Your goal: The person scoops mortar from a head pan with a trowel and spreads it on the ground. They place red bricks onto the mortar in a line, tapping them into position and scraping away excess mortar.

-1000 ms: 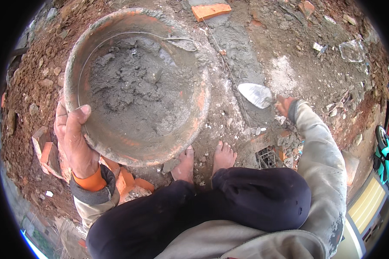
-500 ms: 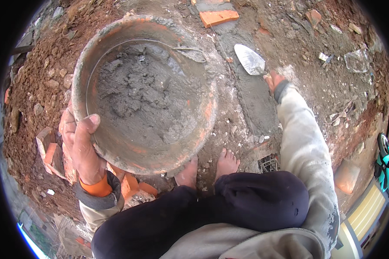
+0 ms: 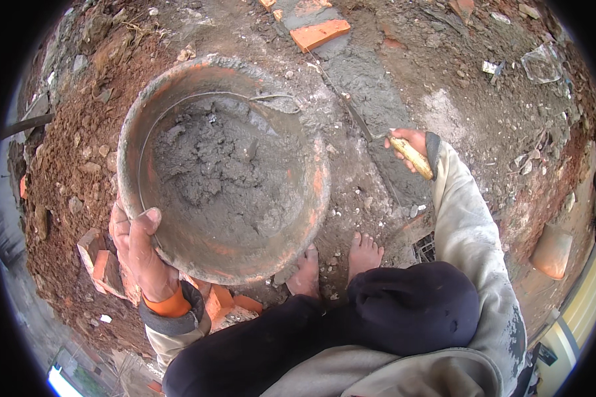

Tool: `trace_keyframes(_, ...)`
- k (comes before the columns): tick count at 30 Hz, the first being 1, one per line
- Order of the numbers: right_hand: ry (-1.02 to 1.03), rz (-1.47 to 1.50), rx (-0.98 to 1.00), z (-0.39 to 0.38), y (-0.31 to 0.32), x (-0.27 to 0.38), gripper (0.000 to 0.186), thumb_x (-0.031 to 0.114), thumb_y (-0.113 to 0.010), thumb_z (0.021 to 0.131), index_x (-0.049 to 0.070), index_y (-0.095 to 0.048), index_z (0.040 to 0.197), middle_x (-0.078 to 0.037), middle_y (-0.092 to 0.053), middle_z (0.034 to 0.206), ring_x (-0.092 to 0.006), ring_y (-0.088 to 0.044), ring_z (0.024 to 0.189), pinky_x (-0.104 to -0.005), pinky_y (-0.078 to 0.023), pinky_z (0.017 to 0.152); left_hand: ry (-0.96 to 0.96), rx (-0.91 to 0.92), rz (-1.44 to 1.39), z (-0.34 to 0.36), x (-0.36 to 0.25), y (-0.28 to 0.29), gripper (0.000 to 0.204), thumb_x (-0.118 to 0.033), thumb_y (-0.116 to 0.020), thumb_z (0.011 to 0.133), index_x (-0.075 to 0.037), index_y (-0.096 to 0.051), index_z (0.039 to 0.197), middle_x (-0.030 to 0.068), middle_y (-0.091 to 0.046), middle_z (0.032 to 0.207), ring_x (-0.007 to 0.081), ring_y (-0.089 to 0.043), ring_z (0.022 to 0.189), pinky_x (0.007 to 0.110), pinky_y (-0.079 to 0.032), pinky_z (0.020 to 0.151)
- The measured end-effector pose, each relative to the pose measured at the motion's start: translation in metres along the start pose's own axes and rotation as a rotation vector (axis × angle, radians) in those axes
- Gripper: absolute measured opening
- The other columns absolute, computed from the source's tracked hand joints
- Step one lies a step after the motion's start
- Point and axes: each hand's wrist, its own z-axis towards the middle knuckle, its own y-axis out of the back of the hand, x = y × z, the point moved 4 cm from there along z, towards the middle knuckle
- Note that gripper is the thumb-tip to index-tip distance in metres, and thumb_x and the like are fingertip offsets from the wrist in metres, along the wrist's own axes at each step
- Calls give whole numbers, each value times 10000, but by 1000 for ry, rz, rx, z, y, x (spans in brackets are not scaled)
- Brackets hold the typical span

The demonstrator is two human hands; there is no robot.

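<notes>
My left hand (image 3: 147,258) is closed on the near-left rim of a round, mortar-crusted basin (image 3: 319,198), thumb over the edge. Wet grey mortar (image 3: 208,159) lies in it, and a thin wire loop runs round its inner wall. In my right hand (image 3: 409,142) is a trowel (image 3: 412,159), held by its pale yellowish handle. Its blade is turned nearly edge-on, pointing away and left along the left side of a strip of spread mortar (image 3: 377,86). Whether the blade touches the mortar I cannot tell.
An orange brick (image 3: 320,34) sits at the strip's far end. A thin string runs along the strip's left side. Broken bricks (image 3: 104,268) lie beside the basin at left. My bare feet (image 3: 364,255) are near the basin. Clear plastic (image 3: 542,65) lies far right.
The trowel has turned from blade face up to nearly edge-on, and my right hand has come slightly nearer. My left hand keeps its hold on the basin. The whole view has shifted somewhat.
</notes>
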Motion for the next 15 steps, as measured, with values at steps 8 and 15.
trace_keyframes(8, 120, 271, -182, 24, -21, -25, 352, 448, -410, 963, 125, -546, 997, -19, -486, 661, -156, -469, 391, -340, -434, 358, 0, 53, 14, 2, 5, 7, 498, -84, -561, 781, 41, -528, 1262, 117, -627, 1117, 189, -586, 980, 312, -458, 894)
trace_keyframes(15, 372, 477, -375, 12, -76, -36, 326, 374, -390, 986, 70, -502, 1014, -34, -514, 675, -146, -482, 392, -328, -472, 360, -12, 61, 72, 5, 5, 6, 494, -80, -554, 785, 48, -522, 1261, 130, -613, 1173, 207, -587, 1017, 316, -446, 934)
